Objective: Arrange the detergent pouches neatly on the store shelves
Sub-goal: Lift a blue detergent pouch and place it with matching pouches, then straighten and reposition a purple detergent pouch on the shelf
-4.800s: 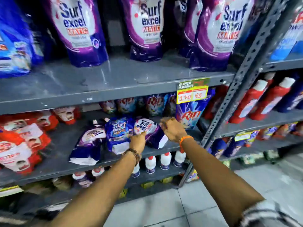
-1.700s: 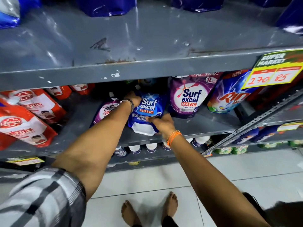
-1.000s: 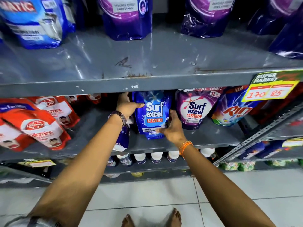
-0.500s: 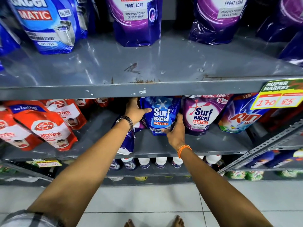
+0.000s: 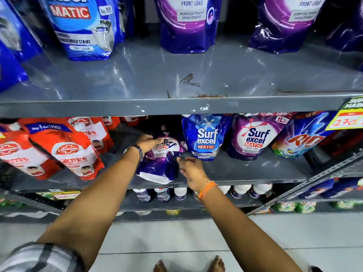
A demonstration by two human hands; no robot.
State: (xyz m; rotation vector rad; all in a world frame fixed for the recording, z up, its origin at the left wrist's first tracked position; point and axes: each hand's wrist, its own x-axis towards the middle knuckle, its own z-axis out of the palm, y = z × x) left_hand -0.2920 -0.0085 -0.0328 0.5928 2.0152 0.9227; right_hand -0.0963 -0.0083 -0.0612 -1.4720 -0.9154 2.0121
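1. Purple Surf Excel pouch (image 5: 160, 160) lies tipped over on the middle shelf (image 5: 245, 171), white base toward the front edge, top pointing back.
2. Left hand (image 5: 147, 143) sits on the pouch's upper left, fingers curled onto the top end; looks like a grip, but how tight I can't tell.
3. Right hand (image 5: 191, 168) hovers just right of the pouch near the shelf front, fingers loosely spread, holding nothing. Blurred, so contact w/ pouch unclear.
4. Blue Surf Excel pouch (image 5: 205, 137) stands upright just right of the fallen one, w/ an upright purple pouch (image 5: 253, 139) beside it, then a blue Rin pouch (image 5: 300, 138) further right.
5. Red Lifebuoy pouches (image 5: 72, 150) lean on the left part of the same shelf, apart from the fallen pouch.
6. Upper shelf (image 5: 137, 79) carries big blue and purple pouches at the back.
7. Yellow price tag (image 5: 351, 116) hangs on the upper shelf's front lip at right.
8. White-capped bottles (image 5: 163, 194) line the shelf below.
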